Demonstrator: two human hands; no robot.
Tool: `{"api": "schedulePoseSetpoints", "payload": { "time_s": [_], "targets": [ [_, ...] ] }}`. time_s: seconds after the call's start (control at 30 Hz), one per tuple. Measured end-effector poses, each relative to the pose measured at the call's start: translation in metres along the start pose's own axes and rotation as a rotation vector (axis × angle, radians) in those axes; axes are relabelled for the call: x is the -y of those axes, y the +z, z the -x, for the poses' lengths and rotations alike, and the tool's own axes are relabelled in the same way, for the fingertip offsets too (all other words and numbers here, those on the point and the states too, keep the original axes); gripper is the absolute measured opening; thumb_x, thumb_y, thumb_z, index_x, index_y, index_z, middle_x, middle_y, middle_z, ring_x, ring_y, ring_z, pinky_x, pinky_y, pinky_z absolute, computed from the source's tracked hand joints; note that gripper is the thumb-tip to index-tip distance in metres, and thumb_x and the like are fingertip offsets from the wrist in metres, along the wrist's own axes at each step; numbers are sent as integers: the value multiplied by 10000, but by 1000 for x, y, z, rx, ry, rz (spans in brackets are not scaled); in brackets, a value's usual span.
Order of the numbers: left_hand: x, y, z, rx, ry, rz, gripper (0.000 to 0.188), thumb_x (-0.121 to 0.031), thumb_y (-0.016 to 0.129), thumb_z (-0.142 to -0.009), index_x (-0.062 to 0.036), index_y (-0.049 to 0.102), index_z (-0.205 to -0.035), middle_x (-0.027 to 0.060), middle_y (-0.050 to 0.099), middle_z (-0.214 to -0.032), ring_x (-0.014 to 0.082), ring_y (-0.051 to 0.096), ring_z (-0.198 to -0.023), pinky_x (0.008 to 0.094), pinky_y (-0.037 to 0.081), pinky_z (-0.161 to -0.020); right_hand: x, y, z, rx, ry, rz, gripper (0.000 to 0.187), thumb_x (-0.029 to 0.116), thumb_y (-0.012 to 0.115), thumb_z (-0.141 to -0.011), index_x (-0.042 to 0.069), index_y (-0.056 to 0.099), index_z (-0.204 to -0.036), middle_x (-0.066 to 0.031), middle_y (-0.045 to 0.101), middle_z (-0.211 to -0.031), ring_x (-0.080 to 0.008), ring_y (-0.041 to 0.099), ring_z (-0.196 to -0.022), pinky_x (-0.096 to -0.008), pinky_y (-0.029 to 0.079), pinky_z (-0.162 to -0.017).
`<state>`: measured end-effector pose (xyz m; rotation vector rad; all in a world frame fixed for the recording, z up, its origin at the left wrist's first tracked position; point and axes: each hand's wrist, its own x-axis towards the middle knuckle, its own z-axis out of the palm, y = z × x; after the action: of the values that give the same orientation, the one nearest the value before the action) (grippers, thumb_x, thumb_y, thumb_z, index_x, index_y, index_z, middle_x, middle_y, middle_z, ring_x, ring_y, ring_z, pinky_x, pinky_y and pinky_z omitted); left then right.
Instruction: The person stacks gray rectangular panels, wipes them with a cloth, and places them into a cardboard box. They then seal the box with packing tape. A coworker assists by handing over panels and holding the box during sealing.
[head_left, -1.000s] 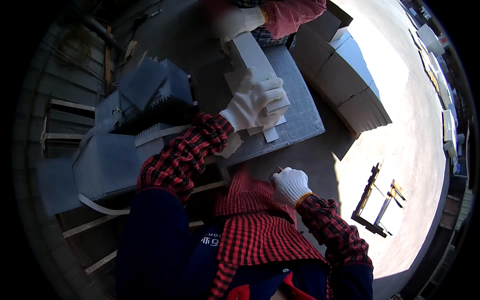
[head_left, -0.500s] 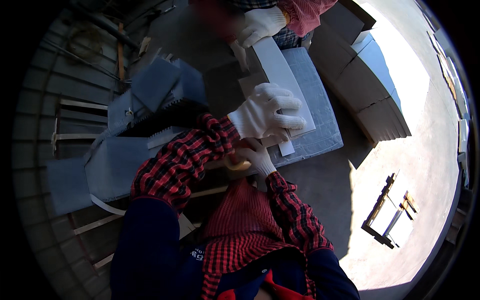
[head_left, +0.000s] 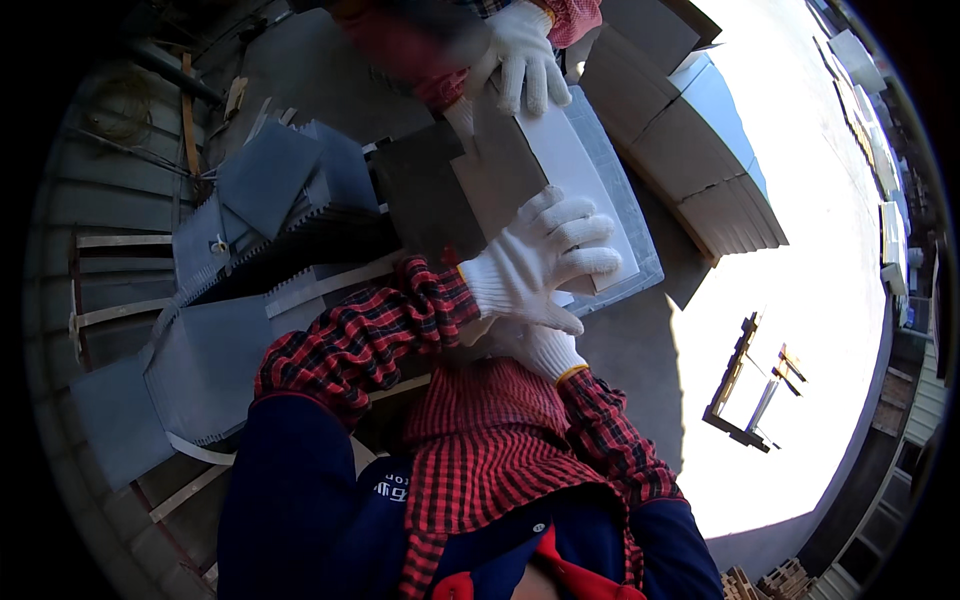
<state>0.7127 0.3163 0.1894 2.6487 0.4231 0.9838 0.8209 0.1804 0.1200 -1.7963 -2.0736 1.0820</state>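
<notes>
My left hand (head_left: 545, 250), in a white knitted glove, rests with fingers spread over the near end of a pale flat panel (head_left: 575, 165). Beneath that panel lies a larger grey-blue slab (head_left: 645, 240), seen along its right side. My right hand (head_left: 543, 348), also gloved, is tucked below the left one at the panel's near end. Its fingers are mostly hidden; a tan edge of a tape roll (head_left: 474, 334) shows beside them under my left sleeve. Across from me, a co-worker's gloved hand (head_left: 525, 60) presses on the panel's far end; their other hand is at its left side.
Grey corrugated sheets (head_left: 265, 180) are stacked at the left, with more grey panels (head_left: 205, 370) nearer me. A tall stack of boards (head_left: 680, 150) stands to the right. Farther right, a small frame of bars (head_left: 735, 385) lies on sunlit floor. Wooden pallets (head_left: 785, 580) show at lower right.
My left hand has spread its fingers wider, and my right hand has drawn slightly lower, with the tape roll now mostly covered. The co-worker's hand has flattened onto the panel. The whole view has shifted.
</notes>
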Motion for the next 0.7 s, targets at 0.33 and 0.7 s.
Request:
{"api": "schedulePoseSetpoints", "payload": {
  "time_s": [0.33, 0.7],
  "targets": [
    [40, 17, 19, -158, 144, -183, 428, -395, 693, -903, -245, 608, -1294, 35, 566, -1388, 277, 526, -1327, 481, 395, -1141, 70, -195, 11, -421, 152, -142, 743, 414, 723, -920, 55, 441, -1507, -216, 629, -1292, -352, 681, -1104, -434, 563, -882],
    [-41, 155, 104, -242, -1654, 2134, 1140, -898, 368, -836, 61, 371, -1452, 256, 593, -1290, 380, 638, -1155, 458, 558, -941, 7, -192, -45, -269, 229, 368, 1040, 491, 746, -836, 76, 188, -1609, -272, 578, -1220, -394, 687, -1011, -450, 583, -756]
  ]
}}
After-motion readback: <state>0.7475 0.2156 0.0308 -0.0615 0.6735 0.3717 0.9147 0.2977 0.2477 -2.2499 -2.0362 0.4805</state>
